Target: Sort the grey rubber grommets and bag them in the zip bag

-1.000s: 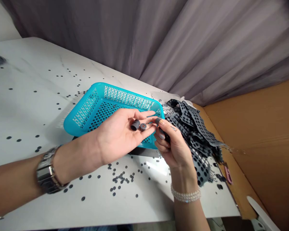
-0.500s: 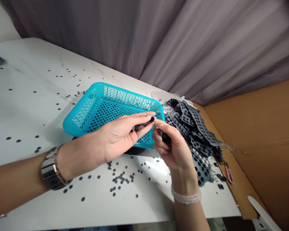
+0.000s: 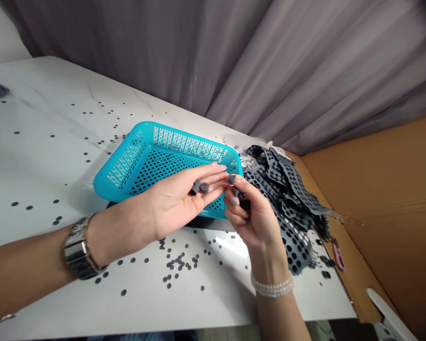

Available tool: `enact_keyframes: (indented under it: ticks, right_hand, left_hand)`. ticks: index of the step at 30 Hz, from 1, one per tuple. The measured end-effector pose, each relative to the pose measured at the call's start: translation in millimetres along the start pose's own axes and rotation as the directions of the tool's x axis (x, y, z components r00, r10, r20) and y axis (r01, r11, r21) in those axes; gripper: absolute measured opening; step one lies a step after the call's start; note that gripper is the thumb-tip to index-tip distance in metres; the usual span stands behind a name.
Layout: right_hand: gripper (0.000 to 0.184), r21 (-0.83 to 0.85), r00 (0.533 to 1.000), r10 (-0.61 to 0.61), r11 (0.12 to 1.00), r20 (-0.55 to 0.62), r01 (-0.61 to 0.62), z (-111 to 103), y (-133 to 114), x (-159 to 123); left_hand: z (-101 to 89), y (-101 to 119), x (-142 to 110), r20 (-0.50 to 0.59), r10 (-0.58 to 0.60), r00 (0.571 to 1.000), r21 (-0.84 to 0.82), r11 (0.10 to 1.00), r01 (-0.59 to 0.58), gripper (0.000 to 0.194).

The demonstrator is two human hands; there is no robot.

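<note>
My left hand (image 3: 177, 196) is turned palm up with its fingers stretched out over the basket. Small dark grey ring-like rubber pieces (image 3: 205, 187) lie on it at the base of the fingers. Close beside its fingertips, my right hand (image 3: 255, 208) pinches a small dark grey cone-shaped piece (image 3: 231, 179) between thumb and forefinger. More dark pieces (image 3: 243, 201) are tucked in the curled fingers of that hand, partly hidden. Beneath both hands stands a turquoise plastic basket (image 3: 108, 182) with a lattice floor.
Perforated dark grey sheets (image 3: 294, 189) are heaped right of the basket. Many small black discs (image 3: 179, 260) are scattered over the white table (image 3: 145, 308). A cardboard panel (image 3: 376, 189) stands at the right, near a pink-handled tool (image 3: 338, 255). A grey curtain (image 3: 163, 57) hangs behind.
My left fingers have opened out flat, showing the pieces on them. My right hand has come slightly away from the left fingertips, with a piece in its pinch.
</note>
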State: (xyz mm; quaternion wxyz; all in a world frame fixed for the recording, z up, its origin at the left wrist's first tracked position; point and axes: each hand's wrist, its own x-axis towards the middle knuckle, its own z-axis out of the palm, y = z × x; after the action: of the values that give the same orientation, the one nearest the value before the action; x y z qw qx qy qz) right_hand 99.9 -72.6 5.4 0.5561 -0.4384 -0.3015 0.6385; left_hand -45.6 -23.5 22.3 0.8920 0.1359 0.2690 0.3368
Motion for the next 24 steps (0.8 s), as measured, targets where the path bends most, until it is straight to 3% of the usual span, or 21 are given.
enact_keyframes:
  ticks: [2,5,13,20,22,24]
  right_hand:
    - [0.013,0.09,1.0,0.006,0.996,0.024,-0.008,-4.1,-2.8,0.5]
    - [0.013,0.148,0.999,-0.021,0.989,0.025,0.017,-10.0,-4.9,1.6]
    - [0.021,0.149,0.989,-0.098,0.982,-0.111,0.114,-10.7,-6.3,5.4]
    - [0.017,-0.173,0.998,-0.069,0.983,-0.008,0.067,4.0,-3.0,3.0]
    - [0.017,-0.315,0.993,-0.112,0.942,0.023,0.114,8.7,0.1,0.7]
    - [0.02,-0.493,0.979,-0.193,0.848,0.059,0.197,13.0,2.9,-1.8]
  left_hand:
    - [6.3,1.1,-3.1,-0.041,0.011,0.999,-0.03,0.999,-0.012,0.043]
    - [9.3,2.2,-5.5,-0.014,0.012,1.0,-0.048,0.999,-0.013,0.049]
    - [3.1,5.1,-4.7,0.049,0.029,0.998,-0.04,0.999,-0.027,0.068]
    - [4.9,4.4,-4.0,0.019,0.021,1.0,-0.084,0.996,-0.019,0.076]
    - [4.9,3.8,-3.2,0.001,0.033,0.999,-0.081,0.996,-0.033,0.075]
    - [4.9,3.3,-2.8,0.004,0.037,0.999,-0.054,0.998,-0.037,0.075]
